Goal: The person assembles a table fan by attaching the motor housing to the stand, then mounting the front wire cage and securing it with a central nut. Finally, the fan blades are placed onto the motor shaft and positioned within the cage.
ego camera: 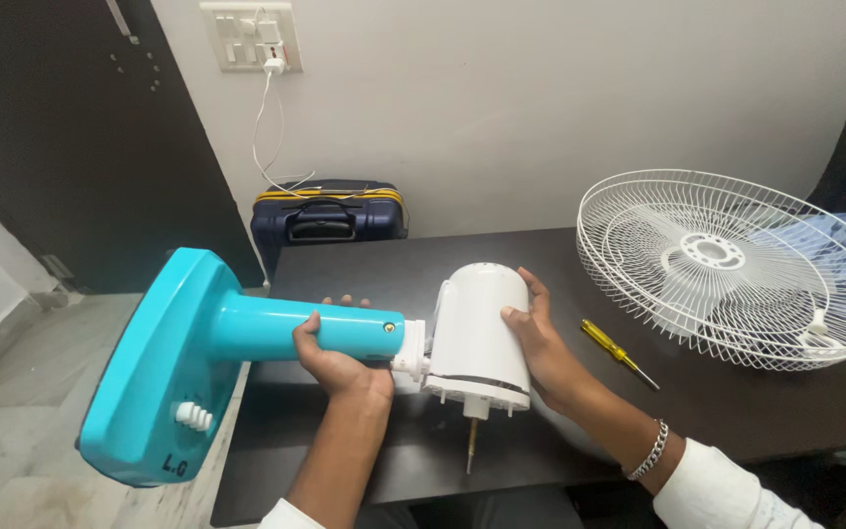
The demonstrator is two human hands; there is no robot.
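Note:
My left hand (333, 355) grips the turquoise stem of a fan stand (247, 328), whose flat base (154, 377) with a white knob points to the left, off the table edge. My right hand (539, 338) holds the white motor housing (477, 328) joined to the stem's end, the metal shaft (471, 446) pointing toward me. A silver bracelet sits on my right wrist.
A yellow-handled screwdriver (614, 350) lies on the dark table (736, 411) just right of my right hand. A white wire fan guard (731, 264) rests at the table's right. A dark suitcase (328, 217) stands behind the table under a wall socket.

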